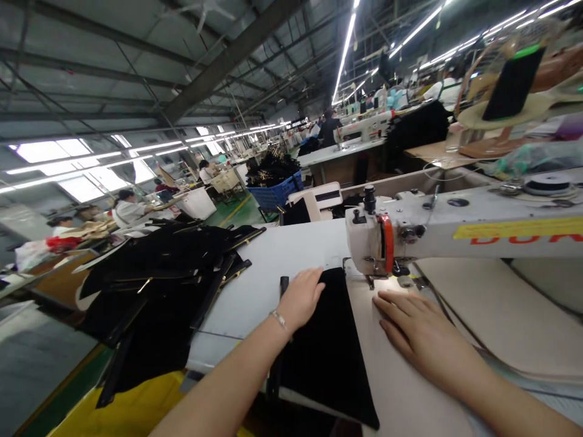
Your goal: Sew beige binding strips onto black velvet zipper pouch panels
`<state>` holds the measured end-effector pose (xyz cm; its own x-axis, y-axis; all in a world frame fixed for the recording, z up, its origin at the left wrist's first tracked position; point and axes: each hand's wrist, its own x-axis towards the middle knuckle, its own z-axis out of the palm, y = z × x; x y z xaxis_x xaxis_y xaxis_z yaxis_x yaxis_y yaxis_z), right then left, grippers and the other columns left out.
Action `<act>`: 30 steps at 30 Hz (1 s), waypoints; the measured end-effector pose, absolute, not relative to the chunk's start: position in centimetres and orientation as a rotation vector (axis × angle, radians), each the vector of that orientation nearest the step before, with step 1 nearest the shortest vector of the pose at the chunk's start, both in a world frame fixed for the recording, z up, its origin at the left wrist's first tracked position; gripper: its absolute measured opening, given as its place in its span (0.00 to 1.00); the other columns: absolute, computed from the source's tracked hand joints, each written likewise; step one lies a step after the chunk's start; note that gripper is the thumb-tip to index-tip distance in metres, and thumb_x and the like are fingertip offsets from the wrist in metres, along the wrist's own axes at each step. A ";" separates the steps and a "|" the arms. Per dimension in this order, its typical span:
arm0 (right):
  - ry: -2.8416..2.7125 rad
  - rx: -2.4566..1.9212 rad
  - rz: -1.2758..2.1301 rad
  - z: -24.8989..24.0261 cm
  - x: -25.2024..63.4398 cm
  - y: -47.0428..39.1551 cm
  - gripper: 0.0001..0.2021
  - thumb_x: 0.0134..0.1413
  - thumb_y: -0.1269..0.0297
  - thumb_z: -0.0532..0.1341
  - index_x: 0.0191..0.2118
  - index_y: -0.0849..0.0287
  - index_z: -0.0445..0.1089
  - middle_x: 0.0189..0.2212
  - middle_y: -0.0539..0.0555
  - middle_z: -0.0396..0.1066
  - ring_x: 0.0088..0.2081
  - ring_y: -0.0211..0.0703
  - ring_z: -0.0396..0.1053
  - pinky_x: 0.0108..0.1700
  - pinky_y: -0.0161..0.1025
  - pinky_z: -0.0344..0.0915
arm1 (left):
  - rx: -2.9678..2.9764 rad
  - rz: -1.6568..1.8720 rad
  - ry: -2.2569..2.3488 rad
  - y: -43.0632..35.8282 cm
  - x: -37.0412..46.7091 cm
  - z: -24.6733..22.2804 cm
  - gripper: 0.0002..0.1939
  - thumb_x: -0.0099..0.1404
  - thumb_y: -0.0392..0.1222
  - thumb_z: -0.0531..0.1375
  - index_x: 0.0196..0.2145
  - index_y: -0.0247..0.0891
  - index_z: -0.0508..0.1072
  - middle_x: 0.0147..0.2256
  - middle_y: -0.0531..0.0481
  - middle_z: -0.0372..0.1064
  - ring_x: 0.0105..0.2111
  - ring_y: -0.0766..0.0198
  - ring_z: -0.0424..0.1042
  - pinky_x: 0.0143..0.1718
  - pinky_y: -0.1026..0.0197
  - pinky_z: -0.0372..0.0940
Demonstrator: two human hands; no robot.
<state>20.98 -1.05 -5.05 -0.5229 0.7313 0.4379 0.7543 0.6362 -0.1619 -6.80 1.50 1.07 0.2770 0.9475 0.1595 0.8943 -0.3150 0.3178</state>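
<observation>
My left hand (301, 296) lies on the upper left part of a black fabric piece (330, 352), its fingers stretched toward the sewing machine. My right hand (410, 321) rests flat on a pale beige piece (387, 376), fingers spread, just right of the needle area. The white sewing machine head (368, 240), with an orange-red guard, stands above the edge where the black and beige pieces meet. A small lit spot shows under it, beside my right fingertips. The black piece hangs over the table's near edge.
On the left lies a heap of black pieces (159, 285) with dark strips, above a yellow container (136, 406). Beyond the table stands a blue crate (276, 194) full of dark items. Another pale panel (492, 309) lies under the machine arm. Several people work farther back.
</observation>
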 end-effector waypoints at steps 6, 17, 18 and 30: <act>-2.375 -1.202 -0.050 -4.6 21.0 -1.3 0.18 0.63 0.59 0.51 0.56 0.54 0.62 0.54 0.54 0.64 0.55 0.48 0.60 0.58 0.52 0.55 | 2.267 0.460 1.584 5.9 -3.4 -0.9 0.10 0.62 0.44 0.61 0.37 0.35 0.73 0.36 0.47 0.71 0.37 0.58 0.71 0.42 0.57 0.66; -2.400 -1.210 -0.039 -3.8 21.0 -1.5 0.20 0.63 0.57 0.52 0.58 0.56 0.61 0.55 0.56 0.64 0.55 0.50 0.59 0.57 0.52 0.56 | 2.245 0.629 1.600 3.3 1.1 -1.3 0.06 0.60 0.38 0.61 0.36 0.39 0.75 0.35 0.49 0.73 0.37 0.60 0.71 0.40 0.59 0.65; -2.399 -1.211 -0.041 -3.8 21.0 -1.5 0.20 0.63 0.57 0.52 0.58 0.56 0.61 0.55 0.57 0.63 0.55 0.50 0.59 0.57 0.52 0.56 | 2.246 0.618 1.605 3.5 1.2 -1.3 0.06 0.59 0.37 0.62 0.36 0.40 0.75 0.34 0.50 0.73 0.36 0.61 0.71 0.38 0.60 0.65; -2.405 -1.282 -0.019 -3.7 20.7 -1.5 0.25 0.63 0.52 0.52 0.62 0.58 0.57 0.54 0.58 0.64 0.53 0.52 0.59 0.56 0.53 0.57 | 2.241 0.616 1.555 4.7 2.0 -1.6 0.03 0.60 0.37 0.60 0.33 0.39 0.74 0.35 0.49 0.74 0.36 0.59 0.72 0.38 0.60 0.65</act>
<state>20.70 -1.53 -3.70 -0.4909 0.7919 0.3633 0.7976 0.5762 -0.1784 2.03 4.72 -1.62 0.3057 0.9396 0.1541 0.7904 -0.3407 0.5091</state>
